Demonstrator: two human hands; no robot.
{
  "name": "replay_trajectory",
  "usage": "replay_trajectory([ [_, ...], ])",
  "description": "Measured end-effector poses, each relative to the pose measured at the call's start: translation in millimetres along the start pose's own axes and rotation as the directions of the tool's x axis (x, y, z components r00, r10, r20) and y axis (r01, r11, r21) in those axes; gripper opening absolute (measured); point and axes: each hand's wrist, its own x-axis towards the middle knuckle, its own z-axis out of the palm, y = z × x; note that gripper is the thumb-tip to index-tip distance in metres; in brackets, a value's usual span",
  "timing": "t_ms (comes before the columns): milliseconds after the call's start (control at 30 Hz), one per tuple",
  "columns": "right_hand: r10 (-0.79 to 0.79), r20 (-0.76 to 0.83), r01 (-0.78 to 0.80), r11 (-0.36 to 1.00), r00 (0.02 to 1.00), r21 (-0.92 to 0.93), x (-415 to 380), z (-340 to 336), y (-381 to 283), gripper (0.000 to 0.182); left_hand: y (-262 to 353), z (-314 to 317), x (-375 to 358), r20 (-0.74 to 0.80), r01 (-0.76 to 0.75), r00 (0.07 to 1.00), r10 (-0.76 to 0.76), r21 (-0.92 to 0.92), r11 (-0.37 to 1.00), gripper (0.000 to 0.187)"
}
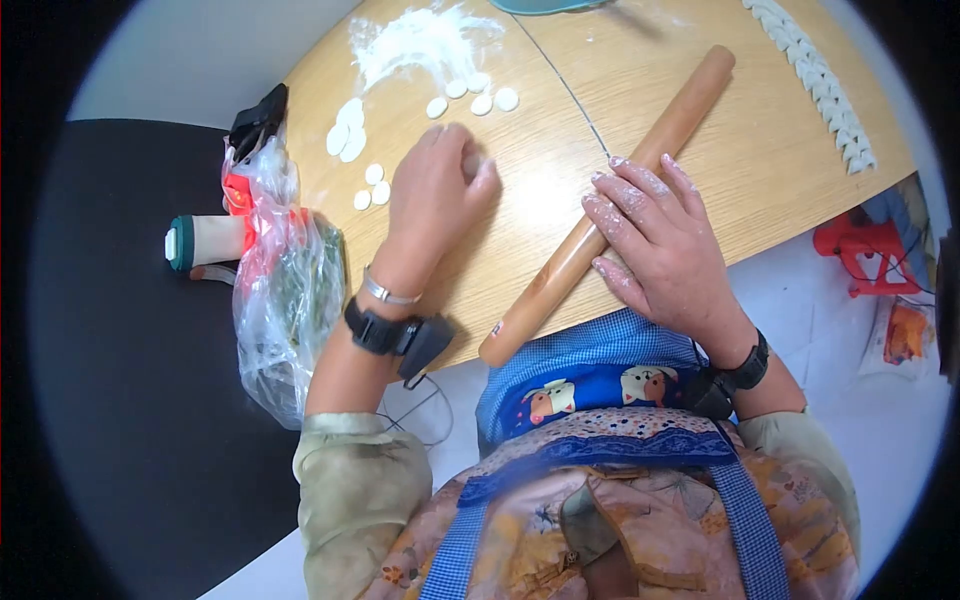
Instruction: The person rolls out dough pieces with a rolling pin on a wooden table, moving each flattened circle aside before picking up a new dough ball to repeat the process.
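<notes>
My left hand (438, 185) is over the wooden table, its fingers curled in beside the small dough discs; whether anything is inside them is hidden. Flour-dusted, my right hand (660, 235) lies across the wooden rolling pin (560, 275), fingers spread a little over its middle. The pin slants from the table's front edge up to the right. Several white dough rounds (507, 99) lie beyond my left hand, and a few small ones (374, 174) sit to its left. Loose flour (420, 45) covers the far left of the table.
A row of folded dough pieces (815, 85) runs along the right side of the table (540, 140). Part of a green object (550, 4) shows at the far edge. Plastic bags (280, 290) and a green-capped bottle (205, 242) are at the left; a red stool (865, 250) is at the right.
</notes>
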Motion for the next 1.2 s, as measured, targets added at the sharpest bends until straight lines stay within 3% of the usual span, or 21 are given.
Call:
replay_trajectory([
  [67,0.002,0.003,-0.002,1.0,1.0,-0.002,0,0,0,0.054,0,-15,-14,0.141,0.108,0.984,-0.108,0.005,0.994,0.028],
  [200,-0.007,0.0,0.007,1.0,1.0,0.0,0,3,0,0.055,-16,-25,-7,0.051,0.196,0.98,-0.19,-0.162,0.967,0.036],
  [267,-0.009,-0.013,0.009,1.0,1.0,-0.026,0,4,0,0.055,-27,-16,13,-0.203,-0.058,0.978,0.039,-0.09,0.994,0.053],
  [400,-0.008,-0.004,0.008,1.0,1.0,-0.029,1,3,1,0.055,-20,25,30,-0.214,-0.077,0.973,0.082,0.03,0.997,0.063],
  [467,-0.004,-0.008,0.004,1.0,1.0,-0.014,1,3,1,0.055,-14,39,24,-0.136,-0.127,0.976,0.17,0.28,0.952,0.062],
  [533,0.003,-0.004,-0.003,1.0,1.0,-0.019,1,3,1,0.055,-16,43,21,-0.054,-0.104,0.991,0.119,0.232,0.967,0.062],
  [633,-0.018,-0.011,0.018,1.0,1.0,-0.02,2,3,1,0.054,-31,39,34,-0.091,-0.103,0.988,0.124,0.209,0.972,0.067],
  [700,0.007,-0.016,-0.007,1.0,1.0,-0.008,0,5,1,0.053,-52,32,49,-0.198,-0.189,0.968,0.153,-0.18,0.965,0.068],
  [733,0.006,-0.017,-0.007,1.0,1.0,-0.007,0,4,0,0.053,-53,36,46,-0.183,-0.188,0.971,0.155,-0.185,0.964,0.068],
  [867,0.0,-0.009,0.0,1.0,1.0,0.003,1,4,1,0.052,-47,37,39,-0.23,-0.035,0.972,0.036,0.012,0.999,0.071],
  [933,0.004,-0.013,-0.004,1.0,1.0,-0.001,1,3,0,0.052,-39,40,29,-0.101,-0.028,0.993,0.056,0.256,0.966,0.072],
  [1067,0.003,-0.014,-0.003,1.0,1.0,0.002,-1,4,1,0.051,-49,29,43,-0.057,0.014,0.998,-0.003,0.192,0.981,0.07],
  [1133,0.009,-0.019,-0.009,1.0,1.0,0.003,-1,4,-1,0.052,-56,23,47,-0.212,0.052,0.977,-0.033,0.085,0.995,0.069],
  [1200,-0.009,-0.016,0.009,1.0,1.0,0.0,0,3,-1,0.052,-50,30,40,-0.21,0.062,0.977,-0.038,0.107,0.992,0.068],
])
